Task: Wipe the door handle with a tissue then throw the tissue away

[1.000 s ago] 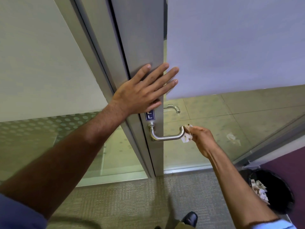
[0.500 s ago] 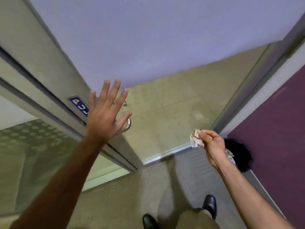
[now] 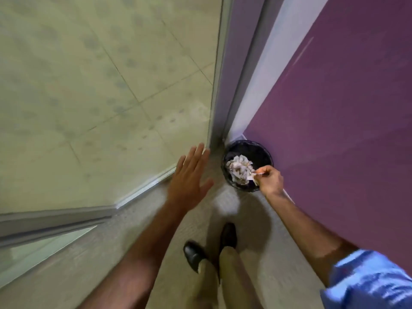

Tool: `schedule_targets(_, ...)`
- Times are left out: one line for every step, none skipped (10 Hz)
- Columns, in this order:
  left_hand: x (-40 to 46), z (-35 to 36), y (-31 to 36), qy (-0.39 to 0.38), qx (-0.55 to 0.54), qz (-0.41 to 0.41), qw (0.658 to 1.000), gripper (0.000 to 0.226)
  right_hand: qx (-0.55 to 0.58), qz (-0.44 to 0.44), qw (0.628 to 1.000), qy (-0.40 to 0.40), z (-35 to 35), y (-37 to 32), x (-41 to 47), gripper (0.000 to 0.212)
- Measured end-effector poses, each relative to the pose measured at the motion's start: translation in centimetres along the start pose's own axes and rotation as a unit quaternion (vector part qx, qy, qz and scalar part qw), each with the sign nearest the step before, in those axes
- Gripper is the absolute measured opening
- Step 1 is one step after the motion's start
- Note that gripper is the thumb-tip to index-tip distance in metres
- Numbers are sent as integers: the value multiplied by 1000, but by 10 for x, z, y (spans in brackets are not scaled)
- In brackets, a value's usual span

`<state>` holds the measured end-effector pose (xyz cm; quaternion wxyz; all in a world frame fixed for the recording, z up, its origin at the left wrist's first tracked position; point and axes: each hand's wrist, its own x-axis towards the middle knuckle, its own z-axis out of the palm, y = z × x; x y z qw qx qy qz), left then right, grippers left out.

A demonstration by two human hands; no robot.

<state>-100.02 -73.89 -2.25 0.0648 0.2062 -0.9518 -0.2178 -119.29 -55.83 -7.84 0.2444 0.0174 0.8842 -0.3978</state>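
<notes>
Head cam: my right hand (image 3: pixel 270 179) pinches tissue (image 3: pixel 253 175) w/ fingertips over bin (image 3: pixel 265 152), light, soft; left hand (image 3: pixel 189 181) splayed, empty.

A purple wall (image 3: pixel 334 108) is seen; black shoes (image 3: pixel 194 255) (both blurred) are planted on beige carpet (image 3: pixel 256 253) left of that wall.

A pale carpet floor (image 3: pixel 256 253) carries a black bin (image 3: pixel 265 152), set in the corner against the purple wall (image 3: pixel 334 130). Two black shoes (image 3: pixel 194 255) stand on the carpet, well short of the bin.
</notes>
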Motion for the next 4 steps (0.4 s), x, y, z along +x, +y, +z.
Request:
schedule_targets(35, 90, -9, -57, -22, -8, 998, 90, 8, 30, 999, -27, 24, 54, 74, 19)
schedule_targets(46, 154, -21, -80, -28, -27, 996, 90, 9, 47, 990, -131, 41, 90, 121, 48)
schedule_targets(43, 165, -35, -58, -25, -36, 997, 87, -38, 1, 987, -154, 45, 99, 133, 49)
schedule_targets(26, 139, -33, -75, -36, -63, 995, 86, -50, -122, 980, -149, 47, 69, 100, 44)
